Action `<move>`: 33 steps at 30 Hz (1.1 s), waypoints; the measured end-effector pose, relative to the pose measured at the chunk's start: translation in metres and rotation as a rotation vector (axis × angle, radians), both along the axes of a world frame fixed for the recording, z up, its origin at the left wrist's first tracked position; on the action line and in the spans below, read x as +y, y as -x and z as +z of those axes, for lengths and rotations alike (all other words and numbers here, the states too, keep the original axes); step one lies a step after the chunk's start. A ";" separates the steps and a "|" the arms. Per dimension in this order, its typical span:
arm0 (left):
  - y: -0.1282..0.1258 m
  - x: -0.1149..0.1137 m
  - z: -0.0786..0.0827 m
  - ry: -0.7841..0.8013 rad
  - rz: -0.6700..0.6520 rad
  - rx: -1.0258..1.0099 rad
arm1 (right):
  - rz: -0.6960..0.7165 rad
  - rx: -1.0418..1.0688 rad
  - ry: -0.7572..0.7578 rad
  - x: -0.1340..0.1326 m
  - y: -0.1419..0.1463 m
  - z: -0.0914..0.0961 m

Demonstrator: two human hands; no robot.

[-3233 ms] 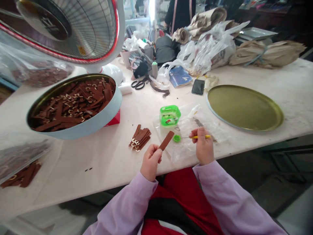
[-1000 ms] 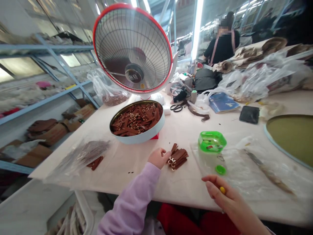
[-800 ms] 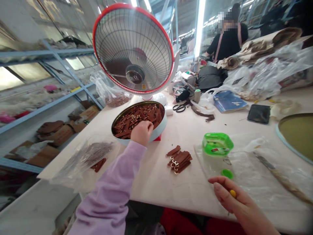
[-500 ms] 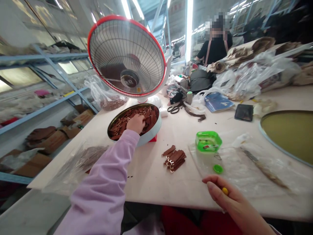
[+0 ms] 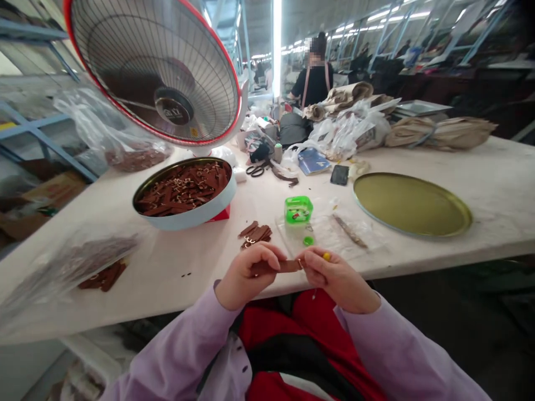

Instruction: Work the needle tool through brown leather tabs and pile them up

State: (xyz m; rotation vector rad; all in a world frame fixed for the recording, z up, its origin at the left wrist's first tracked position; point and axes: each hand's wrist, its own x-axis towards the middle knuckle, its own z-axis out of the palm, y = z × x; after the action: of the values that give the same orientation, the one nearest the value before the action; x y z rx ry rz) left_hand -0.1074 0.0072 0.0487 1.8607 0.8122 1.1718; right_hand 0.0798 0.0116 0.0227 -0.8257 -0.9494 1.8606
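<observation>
In front of my lap, my left hand is closed on one end of a brown strap that looks like leather. My right hand pinches the strap's other end, where a small metal ring shows. A yellow knob sticks out between the right fingers; what it belongs to is mostly hidden. Just beyond the hands lies a small pile of similar straps with metal rings. A round tin at the left is full of such straps. A green plastic box and a small green cap are nearby.
A red-rimmed fan heater stands behind the tin. A plastic bag lies at the table's left edge. To the right are a round gold lid, a phone and scissors. A person stands at the far end.
My left hand has come out of the tin with a brown strap and met my right hand above my lap. The view has swung to the right.
</observation>
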 end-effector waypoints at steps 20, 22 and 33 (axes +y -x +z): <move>-0.046 -0.022 -0.031 0.668 0.197 -0.218 | -0.248 -0.075 -0.054 -0.014 0.015 -0.014; -0.045 -0.021 -0.033 0.675 0.211 -0.223 | -0.238 -0.181 -0.097 -0.014 0.013 -0.016; -0.045 -0.022 -0.057 0.526 0.401 -0.094 | -0.254 -0.162 -0.009 -0.015 0.025 -0.023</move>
State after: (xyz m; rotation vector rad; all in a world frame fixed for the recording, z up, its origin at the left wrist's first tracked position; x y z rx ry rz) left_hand -0.0621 -0.0143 -0.0085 1.2364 1.3339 1.1291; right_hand 0.0543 -0.0030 -0.0007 -1.0532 -0.9057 1.5886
